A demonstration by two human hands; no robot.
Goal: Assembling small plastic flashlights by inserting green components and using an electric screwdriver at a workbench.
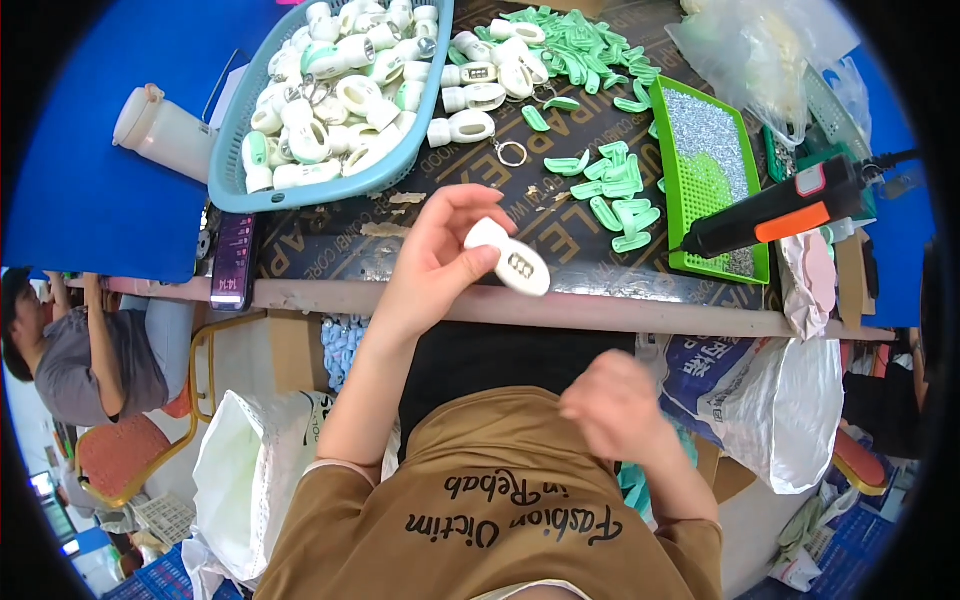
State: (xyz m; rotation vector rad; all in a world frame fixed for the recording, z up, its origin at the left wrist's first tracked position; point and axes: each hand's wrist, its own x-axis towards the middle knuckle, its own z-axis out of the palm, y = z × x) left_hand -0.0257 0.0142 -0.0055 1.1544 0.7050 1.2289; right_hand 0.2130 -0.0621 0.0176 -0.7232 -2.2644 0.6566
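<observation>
My left hand is closed around a small white keychain flashlight above the table's near edge. An oval opening in its body faces up and shows small dark and metallic parts inside. My right hand is close to my body, below the table edge. Its fingers look curled but are smeared by motion, and nothing can be made out in them. Beyond my left hand, another white flashlight with a key ring lies on the table. Loose green plastic clips are scattered to its right.
A blue basket heaped with white flashlights stands at the far left, near a phone and a lidded white bottle. At right, a black electric screwdriver with an orange lever reaches over a green tray of small metal pieces. Clear plastic bags lie behind.
</observation>
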